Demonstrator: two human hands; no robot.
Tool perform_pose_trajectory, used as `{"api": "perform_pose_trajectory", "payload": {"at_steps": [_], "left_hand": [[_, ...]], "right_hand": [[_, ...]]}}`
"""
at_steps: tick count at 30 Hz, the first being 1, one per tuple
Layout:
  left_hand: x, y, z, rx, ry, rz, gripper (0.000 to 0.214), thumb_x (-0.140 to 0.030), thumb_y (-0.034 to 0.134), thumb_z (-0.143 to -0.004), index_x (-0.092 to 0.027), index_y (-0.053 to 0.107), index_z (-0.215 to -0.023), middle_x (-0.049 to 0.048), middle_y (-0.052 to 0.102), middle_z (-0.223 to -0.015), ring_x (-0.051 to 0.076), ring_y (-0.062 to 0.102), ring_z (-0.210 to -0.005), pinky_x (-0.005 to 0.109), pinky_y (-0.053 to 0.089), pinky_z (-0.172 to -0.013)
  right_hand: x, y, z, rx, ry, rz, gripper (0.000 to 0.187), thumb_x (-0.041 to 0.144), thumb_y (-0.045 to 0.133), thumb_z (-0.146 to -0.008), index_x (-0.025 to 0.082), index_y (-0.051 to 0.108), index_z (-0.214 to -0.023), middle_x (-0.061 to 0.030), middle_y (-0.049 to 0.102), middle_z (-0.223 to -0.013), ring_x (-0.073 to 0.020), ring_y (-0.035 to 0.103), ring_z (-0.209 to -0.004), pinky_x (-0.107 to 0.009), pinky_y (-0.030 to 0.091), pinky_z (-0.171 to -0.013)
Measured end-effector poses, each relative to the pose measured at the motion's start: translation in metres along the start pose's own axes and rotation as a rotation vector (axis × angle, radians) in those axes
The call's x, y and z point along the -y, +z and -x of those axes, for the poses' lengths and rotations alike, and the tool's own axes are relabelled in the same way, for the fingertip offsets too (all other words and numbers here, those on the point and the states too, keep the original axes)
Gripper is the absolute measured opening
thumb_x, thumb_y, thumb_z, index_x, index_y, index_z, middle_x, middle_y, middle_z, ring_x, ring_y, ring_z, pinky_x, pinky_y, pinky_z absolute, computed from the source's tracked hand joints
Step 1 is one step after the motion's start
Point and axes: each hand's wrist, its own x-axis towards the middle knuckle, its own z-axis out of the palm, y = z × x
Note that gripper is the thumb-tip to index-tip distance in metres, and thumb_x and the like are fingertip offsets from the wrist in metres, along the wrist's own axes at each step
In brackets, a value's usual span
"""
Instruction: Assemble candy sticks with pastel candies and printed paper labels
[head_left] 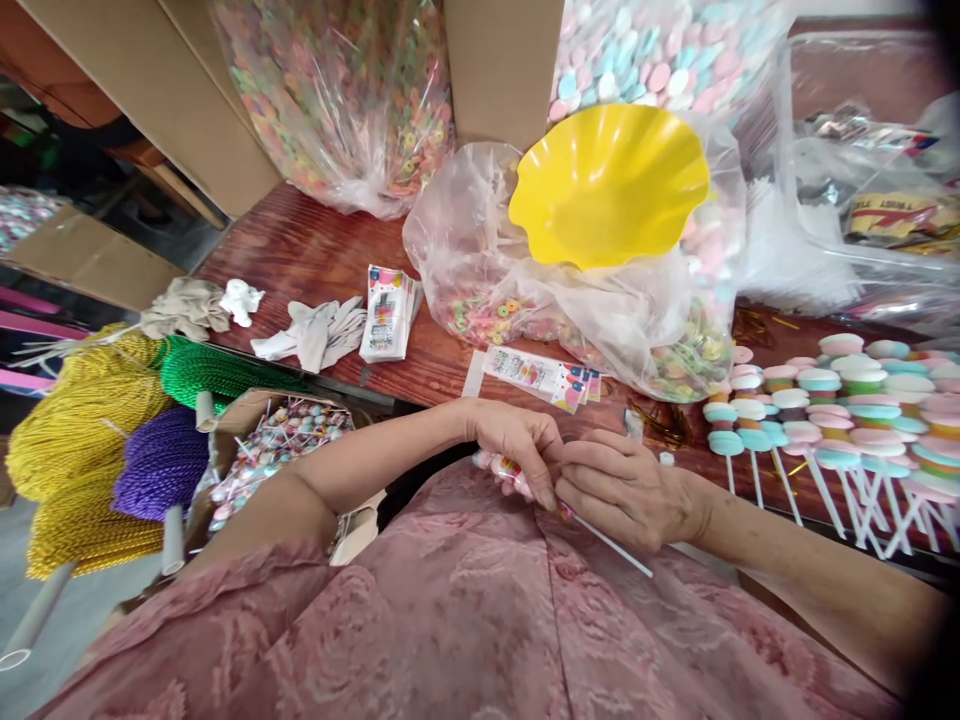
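In front of my lap, my left hand [517, 440] is closed around the candy end of a wrapped candy skewer [495, 463]. Its pink and colourful pieces show below my fingers, and its white stick [615, 543] points down to the right. My right hand [622, 485] has its fingers pinched where the candy meets the stick, against my left fingertips. My fingers cover the exact pinch point. Just beyond my hands, printed packets [525, 372] lie at the table's edge. Gold twist ties [660, 425] are scattered right of them.
Several unwrapped candy skewers [844, 400] lie along the right. A yellow wavy bowl [611, 185] sits on bags of candy. Left are grey gloves [319, 332], a packet stack [390, 315], a box of finished candies [277, 450] and coloured cord bundles [161, 460].
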Motion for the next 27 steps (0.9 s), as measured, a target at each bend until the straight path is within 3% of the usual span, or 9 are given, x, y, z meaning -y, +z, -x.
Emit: {"api": "perform_pose_trajectory", "payload": {"at_steps": [3,7,11,15,17,19,21,23,27], "left_hand": [[-0.008,0.001,0.004,-0.013,0.051,-0.061,0.032,-0.034,0.093,-0.047,-0.014,0.074,-0.064,0.0019,0.067,-0.056,0.015,0.060,-0.047,0.024,0.051,-0.044],[-0.018,-0.022,0.024,-0.001,0.018,-0.296,0.025,-0.039,0.083,-0.066,-0.015,0.076,-0.071,0.0028,0.070,-0.064,0.013,0.061,-0.055,0.022,0.048,-0.049],[-0.043,-0.041,0.064,-0.278,0.095,-0.544,0.027,-0.041,0.080,-0.068,-0.016,0.076,-0.077,0.0035,0.071,-0.070,0.013,0.061,-0.059,0.022,0.046,-0.053],[-0.083,0.012,0.084,-0.788,0.543,-1.138,0.012,-0.025,0.067,-0.084,-0.016,0.070,-0.076,0.0019,0.066,-0.072,0.011,0.057,-0.065,0.023,0.043,-0.060],[-0.084,0.045,0.074,-0.693,0.700,-1.456,0.022,-0.016,0.054,-0.090,-0.017,0.066,-0.072,0.0022,0.064,-0.073,0.012,0.055,-0.065,0.025,0.041,-0.061],[-0.065,0.056,0.052,-0.463,0.669,-1.574,0.021,-0.009,0.054,-0.086,-0.016,0.064,-0.069,0.0023,0.064,-0.074,0.013,0.051,-0.061,0.027,0.039,-0.056],[-0.039,0.039,0.029,-0.441,0.557,-1.368,0.013,-0.011,0.059,-0.082,-0.015,0.064,-0.070,0.0020,0.063,-0.071,0.012,0.052,-0.061,0.024,0.040,-0.057],[-0.022,0.009,0.014,-0.640,0.495,-0.946,0.013,-0.019,0.061,-0.083,-0.015,0.065,-0.072,0.0009,0.063,-0.069,0.011,0.054,-0.061,0.023,0.044,-0.061],[-0.035,-0.015,0.023,-1.014,0.765,-0.348,0.028,-0.040,0.060,-0.088,-0.015,0.070,-0.083,0.0031,0.068,-0.077,0.011,0.058,-0.063,0.025,0.049,-0.065]], "right_hand": [[0.000,0.001,-0.005,0.024,0.028,0.055,0.027,0.014,0.043,-0.096,0.019,0.062,-0.077,-0.0054,0.067,-0.084,-0.0202,0.057,-0.098,-0.039,0.043,-0.081],[0.001,-0.010,-0.013,0.050,0.089,0.098,0.024,0.011,0.045,-0.095,0.017,0.061,-0.080,-0.0044,0.066,-0.079,-0.0205,0.058,-0.094,-0.043,0.041,-0.083],[0.000,-0.016,-0.017,0.094,0.155,0.151,0.023,0.008,0.047,-0.092,0.018,0.056,-0.073,-0.0007,0.058,-0.066,-0.0170,0.055,-0.077,-0.038,0.038,-0.076],[-0.022,-0.004,-0.012,0.059,0.312,0.204,0.020,0.015,0.044,-0.093,0.019,0.056,-0.079,-0.0032,0.058,-0.069,-0.0175,0.050,-0.071,-0.033,0.035,-0.064],[-0.037,-0.003,-0.013,-0.019,0.427,0.187,0.020,0.016,0.041,-0.093,0.019,0.054,-0.078,-0.0043,0.057,-0.068,-0.0178,0.050,-0.070,-0.032,0.034,-0.060],[-0.047,-0.009,-0.019,-0.135,0.516,0.148,0.019,0.014,0.041,-0.092,0.019,0.052,-0.078,-0.0043,0.056,-0.069,-0.0176,0.051,-0.070,-0.031,0.037,-0.060],[-0.047,-0.016,-0.029,-0.259,0.546,0.139,0.016,0.010,0.041,-0.090,0.019,0.053,-0.083,-0.0046,0.058,-0.073,-0.0180,0.053,-0.073,-0.031,0.042,-0.064],[-0.038,-0.019,-0.039,-0.353,0.516,0.135,0.017,0.008,0.042,-0.088,0.020,0.054,-0.087,-0.0047,0.059,-0.076,-0.0188,0.054,-0.077,-0.033,0.046,-0.070],[-0.024,-0.004,-0.040,-0.309,0.429,0.070,0.018,0.006,0.041,-0.086,0.019,0.053,-0.084,-0.0038,0.059,-0.073,-0.0178,0.052,-0.072,-0.032,0.045,-0.067]]}}
